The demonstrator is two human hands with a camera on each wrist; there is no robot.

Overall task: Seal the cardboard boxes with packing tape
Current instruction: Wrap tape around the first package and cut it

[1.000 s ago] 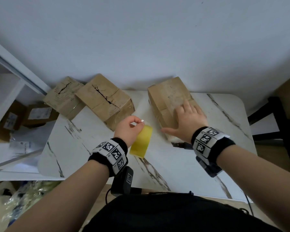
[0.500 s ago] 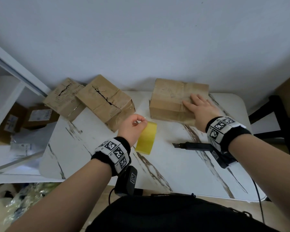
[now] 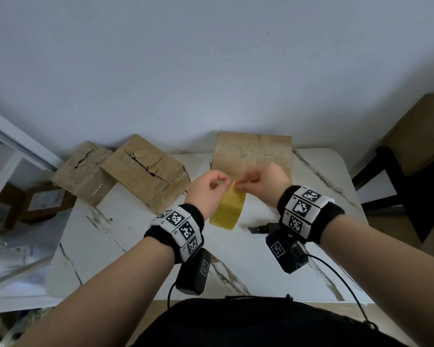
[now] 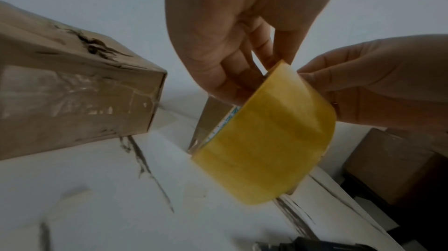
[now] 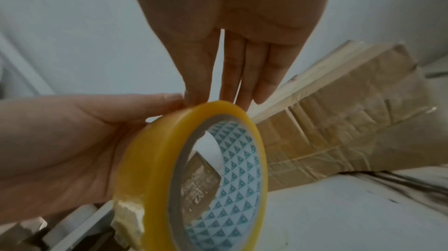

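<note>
My left hand point(image 3: 222, 182) holds a yellow tape roll point(image 3: 228, 209) upright above the marble table point(image 3: 135, 246), fingers curled round its upper rim. In the left wrist view that hand point(image 4: 247, 82) grips the roll point(image 4: 266, 140) from above. My right hand point(image 3: 241, 184) pinches the top edge of the roll; in the right wrist view its thumb and fingers point(image 5: 213, 100) close on the roll's rim point(image 5: 194, 159). A worn cardboard box point(image 3: 253, 151) lies just behind both hands, against the wall. Whether a tape end is lifted I cannot tell.
Two more battered boxes point(image 3: 145, 171) point(image 3: 80, 166) lie at the table's back left. A utility knife point(image 3: 259, 228) rests on the table under my right wrist. A dark chair point(image 3: 391, 186) stands to the right, and a shelf with parcels point(image 3: 23, 204) to the left.
My right hand turned the box broadside, then left it and came across to pinch the top of the roll. My left hand kept the roll and drifted slightly right.
</note>
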